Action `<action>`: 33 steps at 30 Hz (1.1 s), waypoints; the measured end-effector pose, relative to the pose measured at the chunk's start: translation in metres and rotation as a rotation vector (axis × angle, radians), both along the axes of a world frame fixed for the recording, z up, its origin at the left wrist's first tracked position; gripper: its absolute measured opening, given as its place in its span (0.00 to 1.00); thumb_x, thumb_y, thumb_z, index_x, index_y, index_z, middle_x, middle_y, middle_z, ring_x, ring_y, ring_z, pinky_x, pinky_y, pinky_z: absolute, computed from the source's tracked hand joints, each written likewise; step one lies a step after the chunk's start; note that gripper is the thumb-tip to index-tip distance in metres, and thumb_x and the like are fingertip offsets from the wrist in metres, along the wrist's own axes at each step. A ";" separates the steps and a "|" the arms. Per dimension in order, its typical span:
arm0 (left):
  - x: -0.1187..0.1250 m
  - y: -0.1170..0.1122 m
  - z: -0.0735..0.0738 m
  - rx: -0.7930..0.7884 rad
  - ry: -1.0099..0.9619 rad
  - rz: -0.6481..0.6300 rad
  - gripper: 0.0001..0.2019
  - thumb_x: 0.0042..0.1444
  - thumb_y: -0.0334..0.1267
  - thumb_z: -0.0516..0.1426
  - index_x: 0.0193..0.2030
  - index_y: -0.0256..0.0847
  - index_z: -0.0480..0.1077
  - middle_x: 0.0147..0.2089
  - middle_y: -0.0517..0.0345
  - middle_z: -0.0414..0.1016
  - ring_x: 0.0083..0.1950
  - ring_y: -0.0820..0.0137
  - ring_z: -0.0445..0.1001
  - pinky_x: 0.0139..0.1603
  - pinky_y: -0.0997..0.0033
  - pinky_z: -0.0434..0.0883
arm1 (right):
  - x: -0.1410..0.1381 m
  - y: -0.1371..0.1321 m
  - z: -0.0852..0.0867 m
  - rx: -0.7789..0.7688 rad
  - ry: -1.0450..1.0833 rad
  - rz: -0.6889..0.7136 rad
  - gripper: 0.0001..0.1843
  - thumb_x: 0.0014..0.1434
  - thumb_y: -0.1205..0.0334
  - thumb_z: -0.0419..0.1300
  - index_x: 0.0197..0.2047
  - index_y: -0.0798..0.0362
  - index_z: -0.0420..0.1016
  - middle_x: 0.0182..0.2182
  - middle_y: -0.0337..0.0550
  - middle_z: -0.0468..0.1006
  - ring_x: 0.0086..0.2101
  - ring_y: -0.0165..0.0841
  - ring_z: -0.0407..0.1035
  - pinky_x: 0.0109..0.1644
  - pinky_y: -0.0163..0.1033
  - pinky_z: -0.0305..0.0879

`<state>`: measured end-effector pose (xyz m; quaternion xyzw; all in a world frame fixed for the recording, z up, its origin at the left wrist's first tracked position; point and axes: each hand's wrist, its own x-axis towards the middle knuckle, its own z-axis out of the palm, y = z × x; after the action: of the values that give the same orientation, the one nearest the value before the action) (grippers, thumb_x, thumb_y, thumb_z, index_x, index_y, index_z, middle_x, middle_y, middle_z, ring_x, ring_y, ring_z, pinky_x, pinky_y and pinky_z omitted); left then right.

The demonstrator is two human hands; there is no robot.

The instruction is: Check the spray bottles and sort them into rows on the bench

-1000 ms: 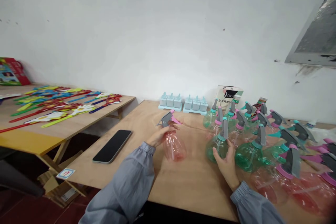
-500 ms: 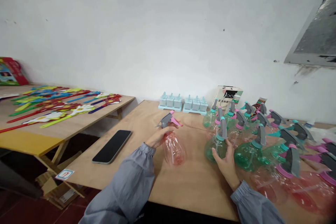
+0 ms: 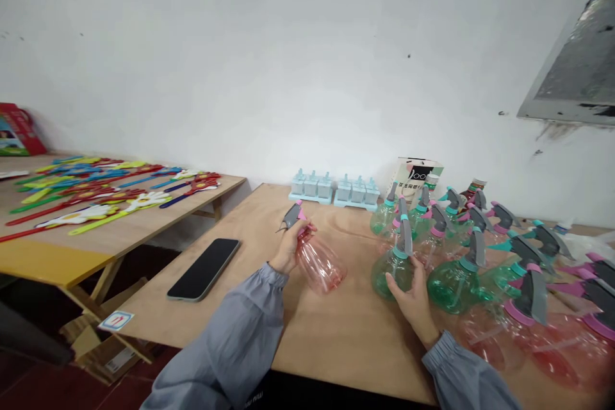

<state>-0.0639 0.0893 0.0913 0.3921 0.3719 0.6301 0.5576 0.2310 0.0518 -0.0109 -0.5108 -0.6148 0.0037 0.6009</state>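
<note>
My left hand point(image 3: 294, 245) is wrapped around the neck of a pink spray bottle point(image 3: 321, 264), just under its grey and pink trigger head. The bottle leans, with its head to the left and its base to the right. At the front of the group, a green spray bottle point(image 3: 393, 272) with a grey and turquoise head stands upright. My right hand point(image 3: 409, 291) has its thumb against the near side of that bottle and its fingers around the right side, partly hidden behind it.
Several other green and pink spray bottles point(image 3: 452, 285) crowd the right side of the wooden table point(image 3: 336, 339). A phone point(image 3: 204, 269) lies to the left. Light blue ice-pop moulds point(image 3: 311, 187) and a printed box point(image 3: 408, 178) stand by the wall. Colourful hand-shaped clappers point(image 3: 96, 213) cover the left table.
The pink spray bottle has tipped, its head going left and its base slightly right, as my left hand closed lower around the neck. My right hand stays at the green bottle.
</note>
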 end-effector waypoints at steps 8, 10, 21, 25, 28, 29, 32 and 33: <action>-0.003 -0.007 0.007 0.056 0.022 -0.142 0.19 0.41 0.51 0.66 0.34 0.40 0.73 0.37 0.51 0.81 0.44 0.64 0.77 0.36 0.74 0.69 | 0.000 -0.001 0.002 0.012 -0.017 -0.007 0.32 0.56 0.46 0.63 0.59 0.52 0.62 0.50 0.50 0.70 0.53 0.45 0.66 0.60 0.59 0.63; -0.003 -0.006 0.005 0.037 0.027 -0.108 0.16 0.40 0.50 0.66 0.29 0.40 0.71 0.31 0.55 0.78 0.34 0.71 0.75 0.32 0.75 0.67 | 0.000 -0.001 0.001 0.002 -0.009 -0.001 0.32 0.56 0.46 0.63 0.59 0.52 0.62 0.51 0.50 0.70 0.53 0.45 0.66 0.60 0.59 0.63; -0.003 -0.012 0.007 0.080 0.106 -0.207 0.18 0.42 0.52 0.65 0.31 0.39 0.75 0.34 0.52 0.80 0.36 0.68 0.75 0.32 0.74 0.65 | 0.001 0.002 -0.001 -0.012 0.026 0.014 0.33 0.55 0.44 0.63 0.58 0.53 0.63 0.50 0.51 0.70 0.53 0.46 0.66 0.61 0.60 0.62; -0.004 -0.009 0.009 0.070 0.101 -0.103 0.16 0.42 0.51 0.64 0.23 0.40 0.68 0.25 0.58 0.73 0.27 0.73 0.69 0.26 0.76 0.60 | 0.000 -0.001 -0.001 -0.008 0.011 0.020 0.32 0.56 0.46 0.63 0.58 0.53 0.62 0.51 0.51 0.70 0.53 0.46 0.66 0.61 0.60 0.62; -0.010 -0.012 0.017 0.153 0.195 -0.043 0.15 0.44 0.51 0.63 0.25 0.41 0.70 0.31 0.53 0.77 0.37 0.65 0.75 0.33 0.72 0.67 | -0.001 -0.003 -0.001 -0.011 0.003 0.030 0.32 0.56 0.46 0.63 0.59 0.52 0.62 0.51 0.51 0.70 0.53 0.45 0.66 0.61 0.60 0.63; -0.014 -0.012 0.020 0.211 0.263 0.009 0.14 0.45 0.50 0.64 0.27 0.42 0.72 0.34 0.52 0.78 0.42 0.62 0.76 0.38 0.70 0.69 | -0.002 -0.003 -0.001 -0.011 0.003 0.033 0.32 0.56 0.47 0.63 0.59 0.52 0.62 0.51 0.51 0.70 0.54 0.45 0.66 0.61 0.60 0.63; -0.029 -0.008 0.023 0.342 0.500 0.219 0.13 0.45 0.47 0.66 0.35 0.44 0.75 0.41 0.54 0.79 0.50 0.60 0.75 0.51 0.64 0.70 | -0.001 -0.002 -0.002 -0.005 0.012 0.044 0.32 0.56 0.47 0.64 0.59 0.52 0.62 0.51 0.50 0.70 0.53 0.45 0.67 0.61 0.60 0.63; -0.035 -0.004 0.022 0.338 0.564 0.284 0.14 0.45 0.46 0.67 0.38 0.44 0.75 0.42 0.55 0.79 0.50 0.60 0.75 0.52 0.63 0.69 | -0.001 -0.001 -0.002 -0.003 0.015 0.046 0.32 0.56 0.47 0.64 0.59 0.52 0.62 0.51 0.51 0.70 0.53 0.45 0.67 0.61 0.60 0.63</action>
<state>-0.0991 0.0857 0.1134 0.5818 0.4523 0.6209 0.2671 0.2301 0.0505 -0.0133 -0.4974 -0.6216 0.0222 0.6047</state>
